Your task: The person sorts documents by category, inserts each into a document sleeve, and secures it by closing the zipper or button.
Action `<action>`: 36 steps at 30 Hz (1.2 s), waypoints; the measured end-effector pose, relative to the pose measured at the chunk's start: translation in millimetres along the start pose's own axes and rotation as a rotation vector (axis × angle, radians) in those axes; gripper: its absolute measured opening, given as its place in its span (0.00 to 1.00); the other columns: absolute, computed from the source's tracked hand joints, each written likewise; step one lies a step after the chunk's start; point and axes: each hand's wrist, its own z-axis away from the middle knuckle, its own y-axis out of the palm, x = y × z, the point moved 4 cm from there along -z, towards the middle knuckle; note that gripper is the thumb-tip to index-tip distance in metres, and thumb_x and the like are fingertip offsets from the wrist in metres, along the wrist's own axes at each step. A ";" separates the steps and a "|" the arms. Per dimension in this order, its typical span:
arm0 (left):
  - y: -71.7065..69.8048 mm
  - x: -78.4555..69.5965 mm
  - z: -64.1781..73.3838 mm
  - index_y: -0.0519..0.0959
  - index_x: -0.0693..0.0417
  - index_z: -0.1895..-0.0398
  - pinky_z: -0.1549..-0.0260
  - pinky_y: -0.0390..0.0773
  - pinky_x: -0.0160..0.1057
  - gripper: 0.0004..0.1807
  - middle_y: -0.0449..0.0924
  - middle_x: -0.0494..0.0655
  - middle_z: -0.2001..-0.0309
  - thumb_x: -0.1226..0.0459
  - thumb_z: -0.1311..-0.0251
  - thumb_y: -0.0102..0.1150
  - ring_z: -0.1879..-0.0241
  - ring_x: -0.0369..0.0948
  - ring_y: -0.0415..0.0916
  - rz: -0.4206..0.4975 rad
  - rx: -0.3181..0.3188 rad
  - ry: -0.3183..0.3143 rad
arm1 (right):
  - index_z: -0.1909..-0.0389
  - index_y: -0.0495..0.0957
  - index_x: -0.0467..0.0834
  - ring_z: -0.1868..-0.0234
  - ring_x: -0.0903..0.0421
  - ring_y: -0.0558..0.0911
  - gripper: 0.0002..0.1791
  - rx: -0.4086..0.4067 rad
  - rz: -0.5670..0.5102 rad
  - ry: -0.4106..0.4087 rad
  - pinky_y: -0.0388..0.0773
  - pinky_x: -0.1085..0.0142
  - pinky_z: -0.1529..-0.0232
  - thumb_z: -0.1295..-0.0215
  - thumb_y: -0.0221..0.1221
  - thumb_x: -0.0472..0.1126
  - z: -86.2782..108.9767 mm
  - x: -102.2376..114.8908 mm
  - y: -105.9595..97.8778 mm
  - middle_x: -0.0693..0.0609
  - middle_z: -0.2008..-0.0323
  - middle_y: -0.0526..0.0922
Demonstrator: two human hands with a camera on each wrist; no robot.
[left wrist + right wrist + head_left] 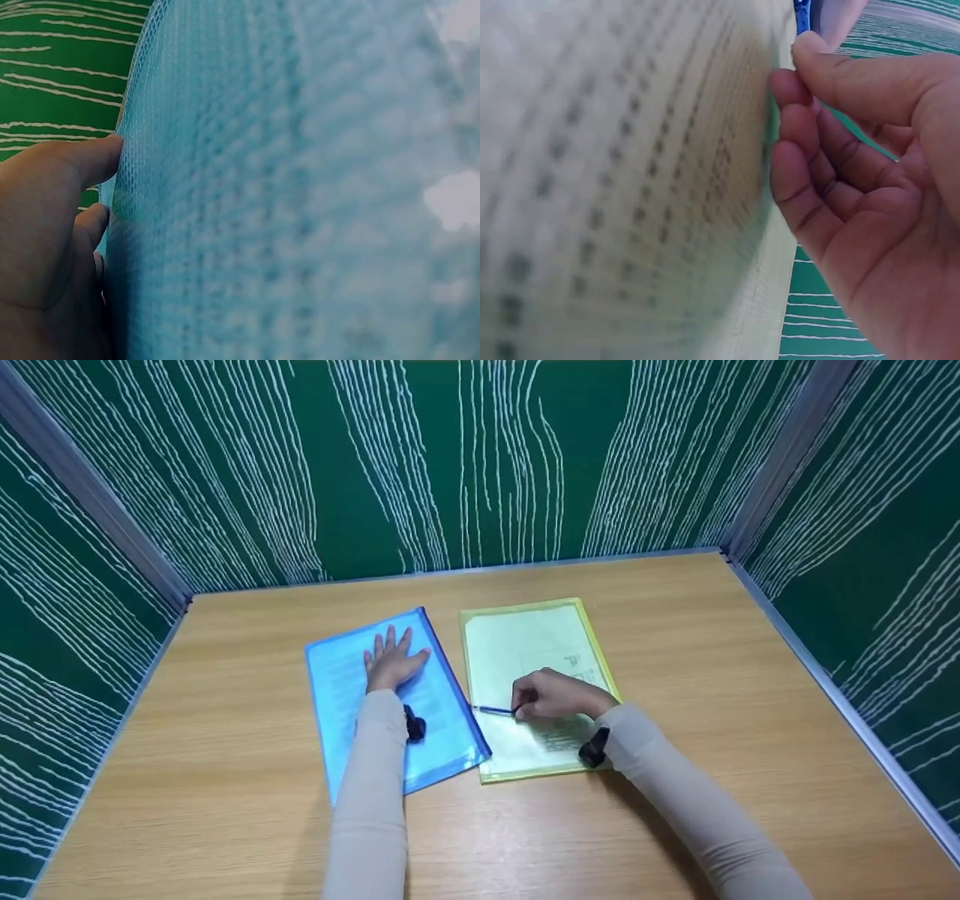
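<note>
A blue mesh zip folder [360,742] lies tilted on the table, holding pale sheets. My left hand [391,664] rests on its upper part with fingers spread; the left wrist view shows the thumb and fingertips [101,161] against the mesh. To the right lies a yellow-edged folder [517,641] with a printed sheet inside. Over it, my right hand [555,694] has its fingers curled, with thumb and forefinger pinching the end of a slim dark blue pen-like thing [493,710]. This reaches left to the blue folder's dark edge; its exact kind is unclear.
Both folders lie on a wood-grain table [247,675]. Green walls [375,472] with white wavy lines stand at the back and sides, joined by grey corner posts [780,457]. The blue folder's lower right corner meets the yellow one's left edge.
</note>
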 end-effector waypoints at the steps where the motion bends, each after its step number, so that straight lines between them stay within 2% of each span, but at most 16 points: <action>1: -0.7 -0.1 -0.5 0.41 0.38 0.23 0.31 0.18 0.58 0.40 0.24 0.46 0.22 0.39 0.33 0.38 0.25 0.51 0.14 0.001 0.000 0.002 | 0.69 0.82 0.42 0.69 0.65 0.79 0.02 0.000 0.000 -0.001 0.77 0.72 0.64 0.40 0.64 0.37 1.0 0.5 -0.4 0.51 0.70 0.86; 13: -6.3 15.6 -3.2 0.41 0.40 0.22 0.31 0.20 0.59 0.40 0.24 0.47 0.22 0.40 0.33 0.37 0.25 0.51 0.15 -0.030 -0.011 -0.032 | 0.69 0.81 0.41 0.68 0.67 0.79 0.03 0.071 -0.028 -0.063 0.78 0.73 0.63 0.40 0.64 0.37 17.9 6.7 6.6 0.51 0.69 0.86; 28: -10.5 16.2 -4.1 0.41 0.39 0.23 0.31 0.19 0.58 0.40 0.22 0.47 0.23 0.40 0.33 0.39 0.25 0.50 0.14 -0.002 -0.011 -0.020 | 0.68 0.82 0.42 0.70 0.68 0.78 0.03 0.130 -0.003 -0.039 0.77 0.73 0.64 0.39 0.64 0.37 36.7 5.0 8.0 0.54 0.69 0.85; 36: -13.2 16.6 -4.5 0.41 0.40 0.23 0.31 0.18 0.58 0.41 0.22 0.47 0.23 0.40 0.33 0.40 0.26 0.50 0.13 0.013 -0.009 0.000 | 0.69 0.82 0.42 0.71 0.70 0.76 0.02 0.142 0.001 -0.073 0.76 0.74 0.66 0.41 0.65 0.37 42.9 5.2 7.6 0.54 0.70 0.85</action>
